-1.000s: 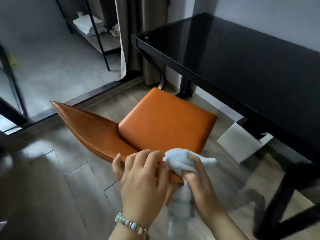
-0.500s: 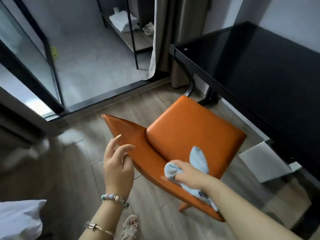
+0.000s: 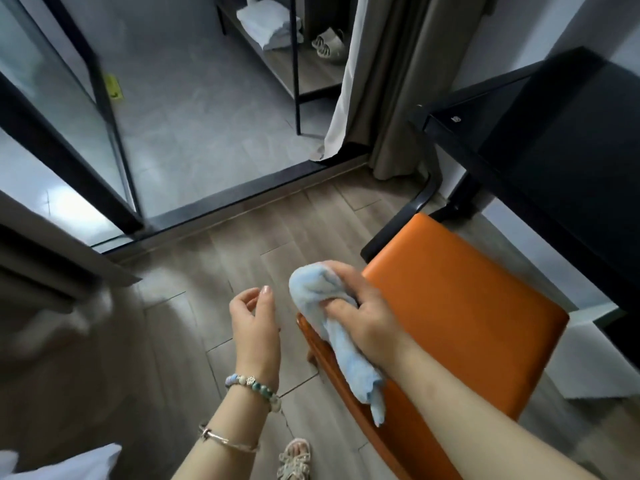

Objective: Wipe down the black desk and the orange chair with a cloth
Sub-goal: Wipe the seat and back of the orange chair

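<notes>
Our right hand [image 3: 363, 320] grips the cloth [image 3: 322, 289], fingers curled over a bunched wad of the pale blue fabric and pressing it down on the chair [image 3: 467, 323]. The wad sits at the far end of the backrest's top edge, just beside the left corner of the seat. A loose tail of the cloth trails back along that edge towards us, under our wrist.

Our left hand [image 3: 254, 323] holds nothing. Its fingers are loosely curled with the thumb raised, and it hangs above the floor [image 3: 207, 265] just left of the backrest, apart from both chair and cloth. A beaded bracelet [image 3: 251, 384] and a thin bangle [image 3: 225, 439] circle that wrist.

The chair's orange seat is tilted across the lower right of the view, its far side lying near the edge of the black surface [image 3: 554, 168]. The surface fills the upper right, glossy and dark, and one corner of it points towards the curtain [image 3: 391, 81]. A white box [image 3: 588, 365] stands on the floor at the right side of the seat, below the surface.

Near the bottom edge a sandalled foot [image 3: 294, 462] shows on the wood planks. Beyond the curtain, a low shelf [image 3: 311, 74] carries folded white towels [image 3: 266, 26] and a pair of slippers [image 3: 329, 45].
</notes>
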A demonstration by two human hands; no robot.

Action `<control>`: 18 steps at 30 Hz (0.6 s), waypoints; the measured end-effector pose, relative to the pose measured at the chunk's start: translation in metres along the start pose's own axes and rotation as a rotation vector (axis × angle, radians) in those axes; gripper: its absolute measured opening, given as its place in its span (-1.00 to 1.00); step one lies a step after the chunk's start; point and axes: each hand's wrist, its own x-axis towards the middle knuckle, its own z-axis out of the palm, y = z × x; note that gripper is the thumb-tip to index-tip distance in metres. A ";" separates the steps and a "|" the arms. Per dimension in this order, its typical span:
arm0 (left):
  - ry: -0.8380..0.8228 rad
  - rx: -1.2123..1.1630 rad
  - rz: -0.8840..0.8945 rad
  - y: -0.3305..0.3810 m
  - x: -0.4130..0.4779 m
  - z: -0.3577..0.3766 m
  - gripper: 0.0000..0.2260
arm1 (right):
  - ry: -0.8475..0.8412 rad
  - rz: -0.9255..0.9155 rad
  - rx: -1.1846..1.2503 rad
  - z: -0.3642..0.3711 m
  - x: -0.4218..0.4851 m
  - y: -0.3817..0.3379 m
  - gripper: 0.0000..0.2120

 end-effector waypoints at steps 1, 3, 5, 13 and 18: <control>0.010 -0.021 -0.004 0.003 0.009 -0.002 -0.89 | -0.070 -0.004 -0.078 0.008 0.010 0.004 -0.71; 0.013 -0.029 -0.008 0.006 0.025 -0.003 -0.91 | -0.189 0.045 -0.202 0.015 0.034 0.020 -0.76; -0.002 0.007 -0.006 0.002 0.038 -0.002 -0.93 | -0.278 0.166 -0.258 0.008 0.061 0.045 -0.81; 0.092 0.210 -0.133 -0.038 0.090 0.008 -0.89 | -0.585 0.337 -0.564 -0.013 0.121 0.101 -0.81; 0.050 0.373 -0.201 -0.062 0.129 0.029 -0.88 | -0.666 0.213 -0.480 -0.021 0.131 0.138 -0.88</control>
